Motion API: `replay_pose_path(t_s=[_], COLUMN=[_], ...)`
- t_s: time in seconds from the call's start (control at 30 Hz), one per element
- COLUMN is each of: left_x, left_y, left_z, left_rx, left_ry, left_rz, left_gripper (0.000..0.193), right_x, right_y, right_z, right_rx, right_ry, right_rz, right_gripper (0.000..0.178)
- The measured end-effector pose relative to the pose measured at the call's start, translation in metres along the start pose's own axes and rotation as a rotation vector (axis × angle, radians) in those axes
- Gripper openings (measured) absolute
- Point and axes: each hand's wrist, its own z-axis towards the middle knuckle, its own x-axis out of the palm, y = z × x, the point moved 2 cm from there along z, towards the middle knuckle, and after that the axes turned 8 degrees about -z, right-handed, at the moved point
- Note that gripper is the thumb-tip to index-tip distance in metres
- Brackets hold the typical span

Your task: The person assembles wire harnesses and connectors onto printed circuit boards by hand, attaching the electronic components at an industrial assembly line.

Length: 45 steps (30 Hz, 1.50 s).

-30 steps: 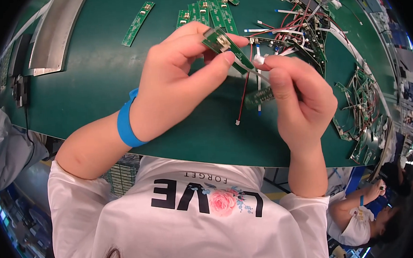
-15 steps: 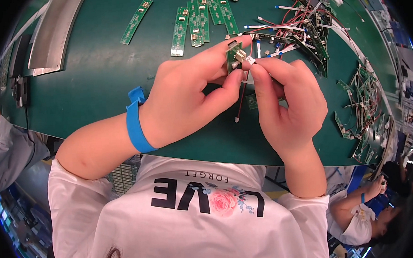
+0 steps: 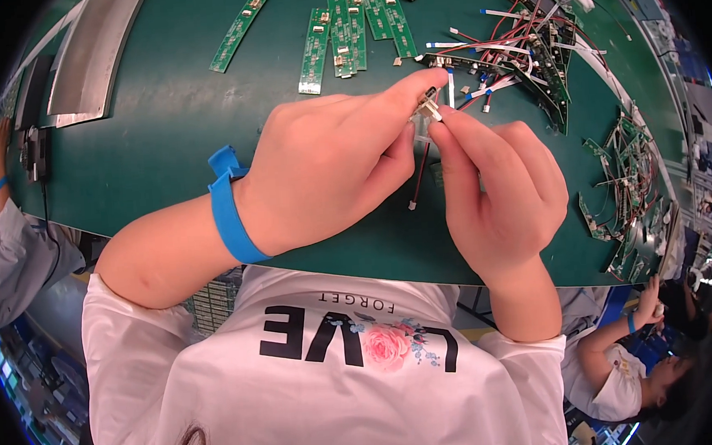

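Over the green table, my left hand (image 3: 320,163), with a blue strap round its wrist, pinches a small green circuit board (image 3: 427,96) between thumb and forefinger. The board is turned nearly edge-on, so little of its face shows. My right hand (image 3: 504,185) is closed at the thumb and forefinger on a small white plug (image 3: 436,115). That plug meets the board's pale socket; whether it is seated inside I cannot make out. Below the fingertips hangs a thin red-and-black cable (image 3: 420,176) with a white plug at its lower end.
Several long green boards (image 3: 349,39) lie ahead, with a single board (image 3: 238,32) left of them. A tangled heap of boards and cables (image 3: 554,63) is at the far right, another pile (image 3: 627,181) nearer. At left are a metal channel (image 3: 93,59) and co-workers' arms (image 3: 0,154).
My left hand has rolled the board from face-on to nearly edge-on. My right fingertips and the plug have come up against its socket.
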Motion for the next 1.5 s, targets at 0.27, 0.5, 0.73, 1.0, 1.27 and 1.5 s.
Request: replay_pose_path(t_s=[0.27, 0.5, 0.73, 1.0, 1.27, 1.5], left_x=[0.003, 0.001, -0.012, -0.030, -0.025, -0.032], left_y=[-0.006, -0.016, -0.007, 0.042, 0.043, 0.016], left_z=[0.002, 0.005, 0.024, 0.028, 0.027, 0.024], left_rx=[0.013, 0.004, 0.129, -0.066, -0.201, -0.348], left_ry=[0.086, 0.124, 0.101, 0.085, 0.074, -0.175], left_rz=[-0.098, 0.002, 0.003, 0.358, 0.002, -0.742], left_gripper=[0.045, 0.049, 0.043, 0.039, 0.034, 0.054], right_x=[-0.007, -0.008, -0.075, -0.189, -0.167, -0.132], right_y=[-0.007, -0.018, -0.050, -0.197, -0.337, -0.144], right_z=[0.001, -0.001, -0.031, -0.073, -0.066, -0.014], right_rx=[0.119, 0.088, 0.671, 1.356, 1.474, 0.428], right_ry=[0.151, 0.143, 0.059, -0.332, -0.163, -0.320], right_rz=[0.183, 0.315, 0.473, 0.703, 0.649, -0.657], right_gripper=[0.017, 0.011, 0.008, 0.015, 0.013, 0.027])
